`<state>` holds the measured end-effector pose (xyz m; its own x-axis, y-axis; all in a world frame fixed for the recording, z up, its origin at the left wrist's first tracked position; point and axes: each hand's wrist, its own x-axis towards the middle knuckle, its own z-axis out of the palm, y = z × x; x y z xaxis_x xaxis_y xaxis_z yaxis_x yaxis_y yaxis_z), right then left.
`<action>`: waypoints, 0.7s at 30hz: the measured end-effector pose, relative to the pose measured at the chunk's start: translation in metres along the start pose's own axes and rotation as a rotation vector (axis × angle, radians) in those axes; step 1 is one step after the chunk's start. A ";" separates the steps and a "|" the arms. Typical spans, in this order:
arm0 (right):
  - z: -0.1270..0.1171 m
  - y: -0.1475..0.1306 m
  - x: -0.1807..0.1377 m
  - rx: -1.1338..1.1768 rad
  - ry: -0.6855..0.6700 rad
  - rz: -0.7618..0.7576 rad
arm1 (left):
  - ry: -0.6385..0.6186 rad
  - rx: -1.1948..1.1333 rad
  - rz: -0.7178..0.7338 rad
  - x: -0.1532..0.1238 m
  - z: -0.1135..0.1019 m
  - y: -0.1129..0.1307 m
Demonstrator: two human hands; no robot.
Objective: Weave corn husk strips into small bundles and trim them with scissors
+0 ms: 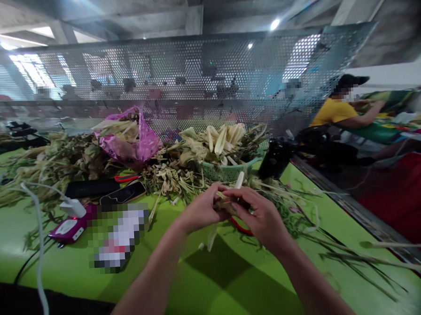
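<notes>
Both hands meet over the green table [210, 289] near its middle. My left hand [201, 209] is closed on a pale plant stalk with husk leaves [230, 194], fingers pinching its left side. My right hand [259, 216] is wrapped round the same stalk from the right, with a white tip sticking up above the fingers. A red-handled tool [240, 226] shows under my right hand; whether the hand holds it I cannot tell. A strip of pale husk hangs below the left hand.
A green basket [228, 170] of peeled pale stalks stands behind the hands, beside a pink bag [132, 143] and heaps of husks. Phones [122, 195], a charger and white cable [38, 241] lie left. A perforated metal screen [178, 74] backs the table. A person in yellow [338, 115] sits at right.
</notes>
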<state>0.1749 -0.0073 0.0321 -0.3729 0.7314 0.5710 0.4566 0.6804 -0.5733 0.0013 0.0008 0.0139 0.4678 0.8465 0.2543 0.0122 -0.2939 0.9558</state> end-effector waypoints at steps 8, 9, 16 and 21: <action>0.012 -0.011 -0.004 -0.164 -0.030 -0.146 | 0.039 -0.343 -0.015 0.007 0.010 -0.015; 0.012 -0.013 -0.004 -0.144 0.023 -0.129 | 0.118 -0.363 -0.048 0.008 0.008 -0.013; 0.029 -0.019 -0.008 0.166 0.051 0.156 | 0.703 -0.567 -0.074 0.010 -0.005 0.000; 0.058 -0.012 -0.008 0.350 -0.093 0.366 | 0.739 -0.666 -0.144 0.009 0.004 0.003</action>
<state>0.1254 -0.0182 0.0005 -0.3170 0.9148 0.2504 0.2789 0.3422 -0.8973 0.0093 0.0059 0.0189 -0.1681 0.9841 -0.0579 -0.5771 -0.0506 0.8151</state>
